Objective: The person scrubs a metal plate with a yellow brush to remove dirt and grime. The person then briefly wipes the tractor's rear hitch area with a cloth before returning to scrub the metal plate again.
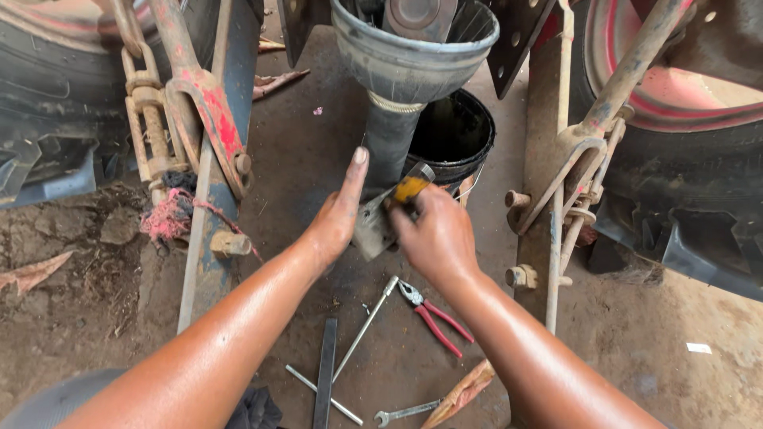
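My left hand (340, 210) is flat and extended, with its fingers pressed against a grey metal piece (371, 225) at the base of a black ribbed shaft cover (389, 143). My right hand (433, 234) grips a tool with a yellow handle (412, 188) and holds its tip against that same metal piece. Above the shaft cover sits a wide grey plastic cone guard (413, 52). Both hands meet right in front of the shaft, between the two large tyres.
A black bucket (455, 135) stands behind the shaft. Red-handled pliers (433, 314), metal rods (364, 327), a flat bar (325, 373) and a spanner (405, 412) lie on the dirt floor. Rusty red linkage arms (199, 103) and tractor tyres (691, 159) flank both sides.
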